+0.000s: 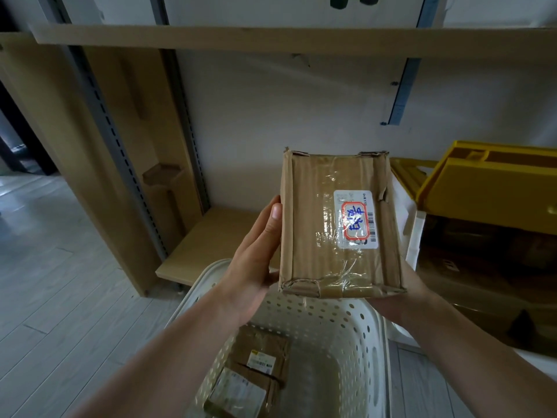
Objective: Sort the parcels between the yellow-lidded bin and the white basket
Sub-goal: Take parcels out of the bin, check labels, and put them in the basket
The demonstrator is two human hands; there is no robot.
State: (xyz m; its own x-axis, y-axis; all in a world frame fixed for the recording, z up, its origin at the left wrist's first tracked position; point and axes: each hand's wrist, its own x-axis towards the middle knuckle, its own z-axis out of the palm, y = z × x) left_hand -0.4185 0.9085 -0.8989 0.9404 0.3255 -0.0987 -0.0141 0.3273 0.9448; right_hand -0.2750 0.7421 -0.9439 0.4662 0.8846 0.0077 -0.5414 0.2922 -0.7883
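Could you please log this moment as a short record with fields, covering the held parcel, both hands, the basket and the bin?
held parcel: brown cardboard parcel, taped, white label with red-framed blue writing, above the basket
left hand: left hand grips the parcel's left edge, thumb on the side
right hand: right hand supports it from beneath, mostly hidden
white basket: white basket, perforated, holds two parcels in basket
yellow-lidded bin: yellow-lidded bin on the right, lid raised
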